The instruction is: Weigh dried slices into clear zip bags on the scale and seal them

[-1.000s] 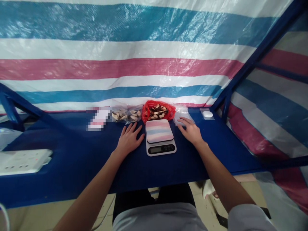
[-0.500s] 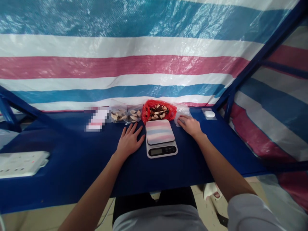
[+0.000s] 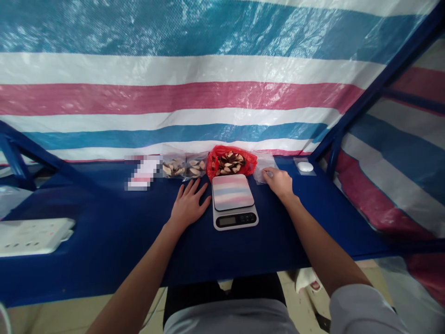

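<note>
My left hand (image 3: 189,202) lies flat on the blue table with its fingers spread, just left of a white kitchen scale (image 3: 236,220). The scale's display looks dark. At the scale's far right, my right hand (image 3: 279,182) has its fingers curled together at the near edge of clear plastic bags (image 3: 262,166), pinching there. Behind the scale, an open red plastic bag (image 3: 212,162) holds dark-edged dried slices (image 3: 233,162). Left of it stand two clear bags, one (image 3: 174,168) and another (image 3: 195,167), with pale slices inside.
A white oval object (image 3: 305,166) on a clear bag sits at the back right. A white power strip (image 3: 33,236) lies at the left, and a blurred-out item (image 3: 144,172) at the back. Striped plastic sheeting (image 3: 181,99) and blue frame bars (image 3: 347,118) enclose the table (image 3: 114,241).
My right hand's fingers have gone from stretched over the clear plastic bags to curled in a pinch at their edge. My left hand stays flat. The view has shifted slightly.
</note>
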Demonstrator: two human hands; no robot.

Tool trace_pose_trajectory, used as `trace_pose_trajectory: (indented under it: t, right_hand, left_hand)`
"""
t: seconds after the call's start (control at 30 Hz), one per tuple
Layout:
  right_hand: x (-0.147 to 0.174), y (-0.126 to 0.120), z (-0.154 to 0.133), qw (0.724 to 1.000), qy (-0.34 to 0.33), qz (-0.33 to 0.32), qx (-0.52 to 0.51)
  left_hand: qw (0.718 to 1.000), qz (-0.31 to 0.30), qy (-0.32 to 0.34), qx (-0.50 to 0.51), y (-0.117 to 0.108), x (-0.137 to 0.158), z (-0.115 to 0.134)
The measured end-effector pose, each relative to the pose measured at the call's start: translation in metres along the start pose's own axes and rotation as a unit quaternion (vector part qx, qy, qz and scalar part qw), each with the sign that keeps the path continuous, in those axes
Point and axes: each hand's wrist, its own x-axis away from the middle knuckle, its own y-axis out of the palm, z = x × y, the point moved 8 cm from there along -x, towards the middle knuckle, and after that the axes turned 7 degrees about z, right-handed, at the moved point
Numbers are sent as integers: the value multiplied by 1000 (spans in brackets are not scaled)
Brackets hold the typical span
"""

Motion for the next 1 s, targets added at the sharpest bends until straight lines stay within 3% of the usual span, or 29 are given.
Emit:
trace_pose_trajectory:
  t: [0.37,0.5,0.63,0.77,0.87,0.93,1.0]
  right_hand:
    - [-5,-4,23,980,72,46,-178]
    - [-2,-21,20,951,89,63,-289]
    - [2,-37,6,899,109,57,-421]
    - [8,-38,-22,834,125,4,-538]
    - [19,-23,-49,752,173,-83,-631]
    - [26,-16,-72,700,168,-136,-680]
    - [31,-9,-87,695,159,-160,-683]
  left_hand:
    - [1000,10,-5,19,-1,0,-1]
    - [998,24,-10,61,-6,1,-3]
    - [983,93,-15,156,-26,-2,-4]
    - [945,127,-17,299,-47,-16,8]
    - [902,105,-48,415,-50,-36,21]
    - [855,57,-96,506,-39,-50,29]
    - [791,16,-163,590,-25,-59,34]
